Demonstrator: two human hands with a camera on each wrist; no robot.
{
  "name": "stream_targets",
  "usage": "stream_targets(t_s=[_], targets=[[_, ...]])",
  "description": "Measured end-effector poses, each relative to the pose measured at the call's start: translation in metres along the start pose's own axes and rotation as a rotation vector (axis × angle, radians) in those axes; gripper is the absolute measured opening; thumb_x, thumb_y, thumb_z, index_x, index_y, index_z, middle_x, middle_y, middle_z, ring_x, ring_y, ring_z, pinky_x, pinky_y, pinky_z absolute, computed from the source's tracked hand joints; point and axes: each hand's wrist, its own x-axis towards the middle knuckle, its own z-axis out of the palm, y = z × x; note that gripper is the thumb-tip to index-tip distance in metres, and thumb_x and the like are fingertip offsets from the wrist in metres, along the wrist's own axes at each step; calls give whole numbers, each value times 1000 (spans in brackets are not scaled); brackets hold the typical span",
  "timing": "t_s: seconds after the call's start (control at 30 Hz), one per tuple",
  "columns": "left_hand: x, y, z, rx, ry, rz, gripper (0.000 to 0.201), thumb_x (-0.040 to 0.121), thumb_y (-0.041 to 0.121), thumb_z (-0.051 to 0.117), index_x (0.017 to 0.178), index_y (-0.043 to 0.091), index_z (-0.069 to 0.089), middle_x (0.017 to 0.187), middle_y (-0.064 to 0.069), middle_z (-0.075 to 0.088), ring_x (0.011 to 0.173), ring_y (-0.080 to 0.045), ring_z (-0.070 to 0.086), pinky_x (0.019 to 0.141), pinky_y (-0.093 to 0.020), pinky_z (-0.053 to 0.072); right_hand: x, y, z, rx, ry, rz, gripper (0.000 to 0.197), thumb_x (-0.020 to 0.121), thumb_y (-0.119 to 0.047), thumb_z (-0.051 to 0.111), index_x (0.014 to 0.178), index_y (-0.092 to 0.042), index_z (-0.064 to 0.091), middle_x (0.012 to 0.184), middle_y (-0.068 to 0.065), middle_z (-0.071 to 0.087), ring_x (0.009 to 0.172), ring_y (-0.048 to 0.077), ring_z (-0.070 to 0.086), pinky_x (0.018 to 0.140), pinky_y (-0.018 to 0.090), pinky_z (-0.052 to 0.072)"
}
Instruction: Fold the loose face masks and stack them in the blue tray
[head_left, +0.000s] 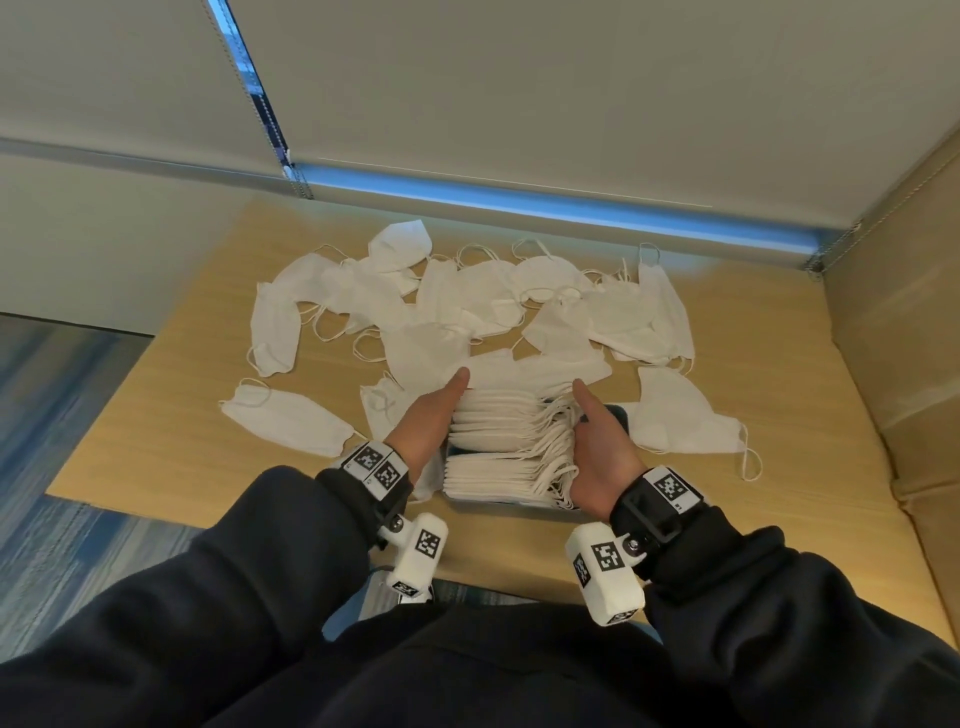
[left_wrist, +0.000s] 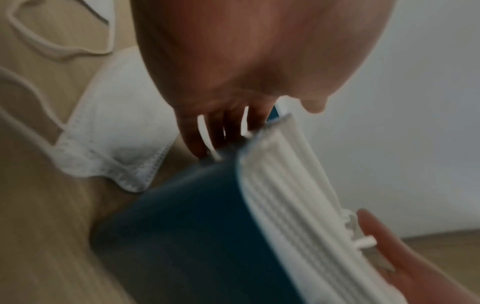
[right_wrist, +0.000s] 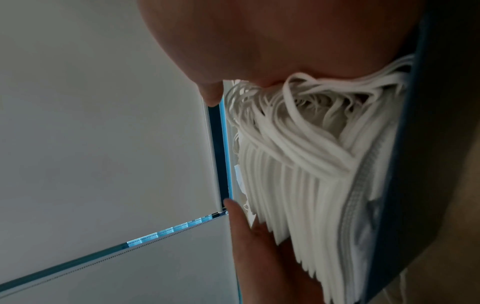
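A tall stack of folded white masks (head_left: 493, 431) fills the blue tray (head_left: 621, 418) near the table's front edge, ear loops bunched on its right side. My left hand (head_left: 431, 415) lies flat against the stack's left side and my right hand (head_left: 597, 447) against the loops, thumbs pointing away from me. In the left wrist view my straight fingers (left_wrist: 192, 139) reach down beside the stack (left_wrist: 280, 174) and the tray wall (left_wrist: 182, 226). The right wrist view has my palm (right_wrist: 285, 41) on the loops of the stack (right_wrist: 298, 195). Several loose masks (head_left: 467, 301) lie spread behind the tray.
One loose mask (head_left: 291, 421) lies left of the tray, another (head_left: 675, 415) right of it. The wooden table (head_left: 156, 415) ends at the left over blue carpet. A tan wall (head_left: 909, 312) bounds the right side and window blinds (head_left: 519, 104) hang at the back.
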Motion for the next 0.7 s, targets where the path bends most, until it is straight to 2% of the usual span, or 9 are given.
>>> stream_targets(t_s=[0.07, 0.13, 0.2, 0.27, 0.33, 0.43, 0.53, 0.6, 0.7], targets=[[3, 1, 2, 27, 10, 17, 46, 103, 52, 46, 128, 17, 63, 117, 5, 65, 110, -16, 59, 102, -30, 41, 2, 1, 0, -4, 50, -11, 70, 100, -62, 43, 144, -8, 54, 139, 19, 62, 130, 38, 57, 119, 55, 33], [7, 0, -3, -3, 1, -2, 40, 104, 47, 47, 113, 17, 72, 109, 3, 71, 106, -20, 64, 95, -31, 47, -4, -1, 2, -54, 99, -40, 64, 103, -56, 42, 142, -8, 56, 135, 17, 65, 126, 36, 61, 113, 53, 40], [13, 4, -15, -18, -14, 7, 43, 105, 47, 47, 107, 16, 77, 109, -4, 76, 107, -26, 69, 92, -35, 54, -18, -10, 3, -146, 172, -79, 62, 102, -51, 47, 144, -6, 53, 137, 17, 63, 127, 33, 60, 104, 45, 47], [20, 14, -34, -14, 9, 34, 44, 104, 46, 47, 110, 14, 77, 112, -6, 76, 110, -27, 69, 97, -42, 53, -34, -25, 1, -240, 286, -151, 75, 98, -50, 54, 154, -4, 36, 152, 17, 48, 140, 29, 46, 109, 39, 40], [30, 29, -56, 16, 24, 74, 43, 104, 46, 49, 110, 14, 76, 109, -6, 77, 110, -27, 70, 99, -45, 52, -54, -47, 1, -351, 283, -228, 85, 93, -50, 60, 159, -9, 26, 160, 16, 36, 147, 29, 36, 119, 43, 30], [51, 62, -91, 98, 60, 168, 30, 101, 37, 57, 106, 15, 77, 101, -4, 79, 106, -27, 72, 90, -40, 54, -76, -86, 13, -542, 297, -270, 78, 82, -50, 63, 146, -10, 47, 146, 12, 54, 133, 27, 52, 115, 47, 38], [77, 100, -118, 256, 66, 268, 18, 97, 25, 62, 105, 18, 76, 100, -1, 79, 102, -22, 72, 86, -37, 54, -64, -125, 26, -591, 303, -306, 39, 98, -39, 56, 128, -16, 65, 134, 6, 64, 125, 27, 58, 111, 52, 42], [97, 125, -129, 403, 50, 342, 14, 95, 22, 64, 102, 19, 77, 100, -2, 77, 101, -21, 70, 87, -38, 54, -39, -150, 30, -607, 330, -288, 33, 103, -33, 52, 126, -16, 68, 133, 8, 65, 123, 32, 59, 108, 52, 44], [134, 155, -139, 723, 67, 447, 12, 92, 27, 68, 96, 22, 78, 104, 3, 74, 103, -22, 66, 92, -37, 51, 6, -184, 36, -630, 434, -260, 30, 102, -28, 55, 126, -14, 67, 133, 12, 64, 119, 34, 60, 103, 52, 47]])
